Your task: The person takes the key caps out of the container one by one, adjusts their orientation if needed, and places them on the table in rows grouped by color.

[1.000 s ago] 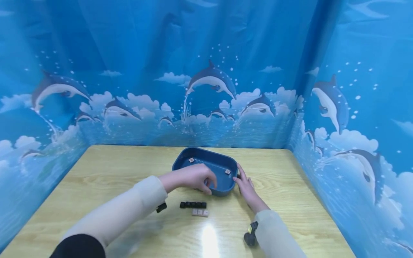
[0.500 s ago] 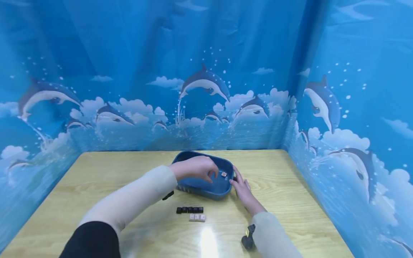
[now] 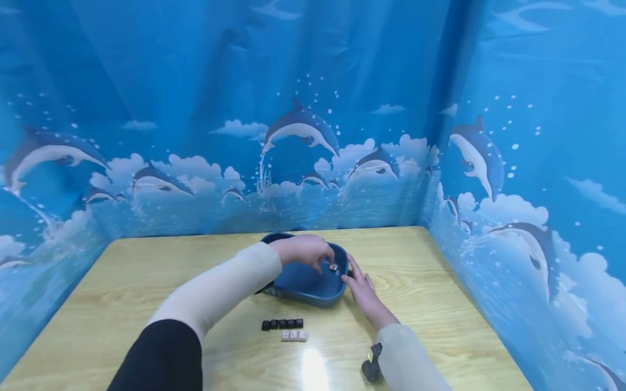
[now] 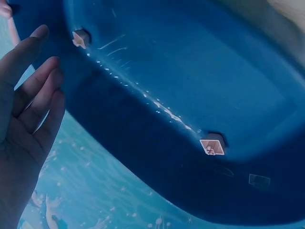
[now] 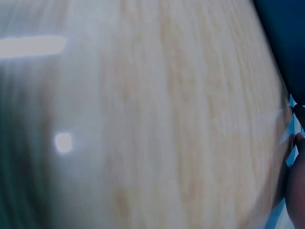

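A blue plastic basin [image 3: 298, 296] stands on the table with two pale keycaps inside. The left hand [image 3: 307, 251] reaches over it from the left, its fingers relaxed and holding nothing. Near those fingertips lies one keycap [image 3: 333, 267] at the basin's right end. In the left wrist view this keycap [image 4: 81, 38] sits just beyond the fingertips, while the other keycap [image 4: 213, 144] lies farther off, hollow side showing. The right hand [image 3: 364, 293] touches the basin's right end with extended fingers; the right wrist view catches only a sliver of it.
In front of the basin, a row of several black keycaps [image 3: 282, 324] lies on the wooden table [image 3: 171, 282]. Just nearer is a row of 3 white keycaps [image 3: 294, 336]. A dolphin-printed blue curtain [image 3: 205, 195] encloses the back and sides.
The left hand has moved right across the basin, closer to the keycap at its right end. The right hand stays at the basin's end. The head view has shifted slightly.
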### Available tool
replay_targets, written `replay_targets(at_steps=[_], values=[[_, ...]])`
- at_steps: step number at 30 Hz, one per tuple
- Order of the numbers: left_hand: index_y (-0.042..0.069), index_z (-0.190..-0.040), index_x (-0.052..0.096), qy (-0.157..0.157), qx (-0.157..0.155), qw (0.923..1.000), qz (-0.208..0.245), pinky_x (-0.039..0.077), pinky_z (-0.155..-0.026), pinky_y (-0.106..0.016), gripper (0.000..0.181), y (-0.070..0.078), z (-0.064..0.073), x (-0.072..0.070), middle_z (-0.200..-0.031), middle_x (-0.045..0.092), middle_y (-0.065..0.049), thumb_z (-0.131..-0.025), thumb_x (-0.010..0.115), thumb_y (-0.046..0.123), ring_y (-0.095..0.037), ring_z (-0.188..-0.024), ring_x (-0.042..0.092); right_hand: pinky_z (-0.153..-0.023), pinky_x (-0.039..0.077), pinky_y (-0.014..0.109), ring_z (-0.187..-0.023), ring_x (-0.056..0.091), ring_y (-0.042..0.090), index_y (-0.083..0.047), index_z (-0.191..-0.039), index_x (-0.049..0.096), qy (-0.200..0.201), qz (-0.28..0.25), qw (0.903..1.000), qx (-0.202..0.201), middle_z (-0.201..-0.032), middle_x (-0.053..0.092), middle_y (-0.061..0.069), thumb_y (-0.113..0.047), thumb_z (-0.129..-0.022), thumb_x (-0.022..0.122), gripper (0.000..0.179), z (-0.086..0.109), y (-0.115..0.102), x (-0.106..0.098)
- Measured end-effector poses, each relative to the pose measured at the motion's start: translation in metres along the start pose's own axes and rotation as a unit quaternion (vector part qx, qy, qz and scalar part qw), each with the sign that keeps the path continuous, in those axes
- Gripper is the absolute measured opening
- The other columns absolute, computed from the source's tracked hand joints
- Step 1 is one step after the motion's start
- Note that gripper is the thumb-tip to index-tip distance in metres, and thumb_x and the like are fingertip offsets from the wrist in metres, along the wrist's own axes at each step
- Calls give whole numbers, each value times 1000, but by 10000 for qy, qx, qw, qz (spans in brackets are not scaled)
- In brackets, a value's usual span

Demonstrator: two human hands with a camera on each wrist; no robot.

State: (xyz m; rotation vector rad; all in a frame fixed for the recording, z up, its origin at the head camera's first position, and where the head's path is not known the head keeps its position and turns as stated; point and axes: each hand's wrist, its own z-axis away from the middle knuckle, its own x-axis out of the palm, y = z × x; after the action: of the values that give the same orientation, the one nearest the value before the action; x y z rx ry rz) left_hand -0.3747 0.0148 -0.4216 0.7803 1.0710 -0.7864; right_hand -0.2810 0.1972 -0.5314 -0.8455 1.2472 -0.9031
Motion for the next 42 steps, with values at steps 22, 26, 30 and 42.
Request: replay_targets(at_steps=[22, 26, 30, 42], values=[[19, -116, 70, -682, -52, 9977, -6, 49, -79, -25, 34, -7, -33, 12, -102, 66, 7, -83, 79, 19, -7, -91, 59, -103, -8, 73, -142, -11, 49, -35, -157, 16, 46, 90, 9999, 5, -155, 32, 13, -40, -100, 47, 65, 3, 3, 2], [20, -115, 70, -733, -162, 9971, -86, 49, -78, -24, 32, -8, -37, 12, -100, 65, 7, -84, 78, 20, -6, -88, 57, -104, -8, 72, -141, -10, 51, -31, -157, 17, 70, 125, 9999, -46, -152, 36, 15, -39, -100, 47, 65, 1, 2, 2], [20, -110, 69, -744, -111, 9972, -57, 49, -76, -24, 28, -12, -40, 15, -96, 65, 9, -84, 79, 21, -5, -87, 58, -105, -9, 71, -140, -11, 52, -29, -157, 18, 64, 138, 9998, -98, -151, 37, 16, -38, -100, 47, 65, 0, 2, 2], [22, -84, 67, -773, 44, 9968, -182, 48, -66, -23, 11, -14, -44, 19, -79, 61, 12, -87, 76, 16, -6, -73, 57, -106, -10, 68, -142, -14, 47, -32, -157, 16, 27, 74, 10000, -16, -149, 40, 16, -38, -101, 46, 64, 0, 0, 1]])
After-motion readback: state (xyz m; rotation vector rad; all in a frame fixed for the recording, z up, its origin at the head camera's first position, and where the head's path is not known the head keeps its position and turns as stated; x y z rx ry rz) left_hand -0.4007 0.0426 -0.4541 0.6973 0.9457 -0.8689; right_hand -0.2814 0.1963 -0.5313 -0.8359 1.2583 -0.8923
